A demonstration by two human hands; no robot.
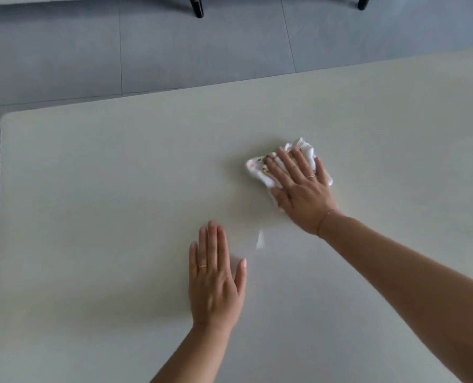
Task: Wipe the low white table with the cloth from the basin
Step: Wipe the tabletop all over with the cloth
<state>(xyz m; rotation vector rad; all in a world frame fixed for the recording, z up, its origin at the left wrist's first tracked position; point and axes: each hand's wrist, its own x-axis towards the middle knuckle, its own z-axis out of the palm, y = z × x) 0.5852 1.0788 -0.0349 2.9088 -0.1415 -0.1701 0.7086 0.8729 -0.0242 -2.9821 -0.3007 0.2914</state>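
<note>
The low white table (91, 189) fills most of the view, with its far left corner at the upper left. A crumpled white cloth (257, 168) with a small printed pattern lies near the table's middle. My right hand (299, 189) presses flat on the cloth with straight, spread fingers and covers most of it. My left hand (216, 277) rests flat on the bare tabletop, nearer to me and to the left of the cloth, fingers straight. A small wet streak (260, 239) shines between the two hands. No basin is in view.
Grey floor tiles (147, 56) lie beyond the table's far edge and along its left side. Two black furniture legs (196, 6) stand on the floor at the top of the view, under a pale edge.
</note>
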